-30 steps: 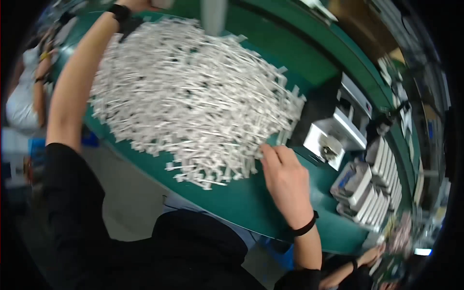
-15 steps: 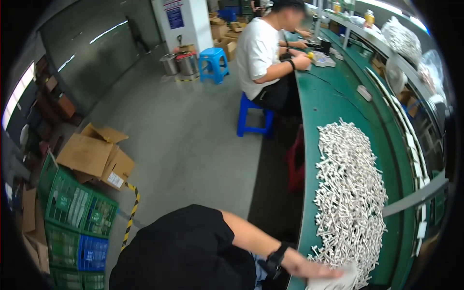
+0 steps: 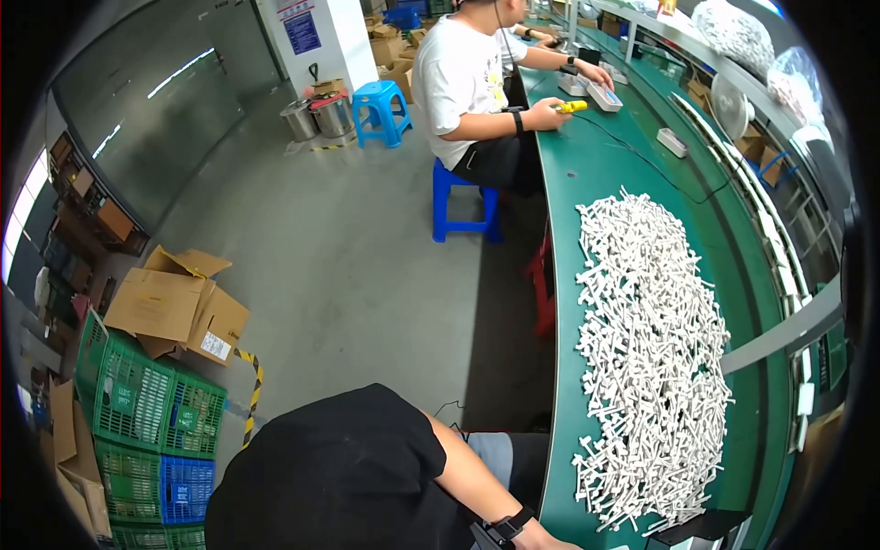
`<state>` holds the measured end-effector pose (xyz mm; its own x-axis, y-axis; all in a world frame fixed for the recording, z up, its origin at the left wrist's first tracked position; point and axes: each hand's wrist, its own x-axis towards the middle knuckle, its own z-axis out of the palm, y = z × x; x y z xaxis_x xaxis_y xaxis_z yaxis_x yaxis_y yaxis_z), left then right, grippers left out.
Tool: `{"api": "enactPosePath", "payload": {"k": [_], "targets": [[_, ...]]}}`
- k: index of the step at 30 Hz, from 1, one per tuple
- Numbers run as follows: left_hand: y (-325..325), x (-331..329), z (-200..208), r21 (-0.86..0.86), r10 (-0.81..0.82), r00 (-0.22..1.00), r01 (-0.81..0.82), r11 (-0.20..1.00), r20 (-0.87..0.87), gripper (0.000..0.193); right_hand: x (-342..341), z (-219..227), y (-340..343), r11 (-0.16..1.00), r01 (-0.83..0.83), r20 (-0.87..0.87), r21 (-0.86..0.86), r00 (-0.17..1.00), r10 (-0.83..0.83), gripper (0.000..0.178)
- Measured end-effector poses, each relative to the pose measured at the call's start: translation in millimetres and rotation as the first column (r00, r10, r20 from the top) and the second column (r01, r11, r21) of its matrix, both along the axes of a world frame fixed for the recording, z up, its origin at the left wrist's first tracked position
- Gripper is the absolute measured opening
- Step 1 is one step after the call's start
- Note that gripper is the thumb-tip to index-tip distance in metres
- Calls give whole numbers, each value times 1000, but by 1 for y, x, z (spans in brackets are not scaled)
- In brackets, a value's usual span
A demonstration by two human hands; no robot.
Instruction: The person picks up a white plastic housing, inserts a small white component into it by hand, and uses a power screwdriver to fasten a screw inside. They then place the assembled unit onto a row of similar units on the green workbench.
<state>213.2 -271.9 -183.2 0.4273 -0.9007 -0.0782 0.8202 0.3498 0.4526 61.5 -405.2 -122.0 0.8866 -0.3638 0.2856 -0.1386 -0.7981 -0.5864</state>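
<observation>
My left hand is at the bottom edge, by the near side of the green workbench. Only its wrist, with a black watch, and the back of the hand show; the fingers are cut off. A long heap of small white plastic parts, shaped like short pegs with wider heads, lies on the bench just beyond and to the right of the hand. At the heap's near end is a black-edged object, only partly visible. My right hand is out of view.
A co-worker in a white shirt sits on a blue stool farther up the bench, holding a yellow tool. A grey bar juts over the bench at right. Green crates and an open carton stand at left.
My left hand has drawn back from the near end of the heap toward the bottom edge. The pale thing under it has left that spot. The view has shifted, and the co-worker's arms have moved.
</observation>
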Motion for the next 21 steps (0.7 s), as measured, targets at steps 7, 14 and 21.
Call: {"api": "enactPosePath", "payload": {"k": [7, 14, 21], "targets": [[4, 8, -14, 28, -83, 989, 87, 996, -125, 59, -8, -36, -37, 994, 85, 20, 74, 996, -86, 14], [5, 10, -12, 1, -50, 990, 50, 999, -134, 58, 0, -22, -38, 951, -293, 31, -95, 954, 297, 10], [14, 12, 8, 13, -85, 983, 89, 996, -160, 57, -33, -77, -75, 815, -427, 47, -393, 875, 481, 8]]}}
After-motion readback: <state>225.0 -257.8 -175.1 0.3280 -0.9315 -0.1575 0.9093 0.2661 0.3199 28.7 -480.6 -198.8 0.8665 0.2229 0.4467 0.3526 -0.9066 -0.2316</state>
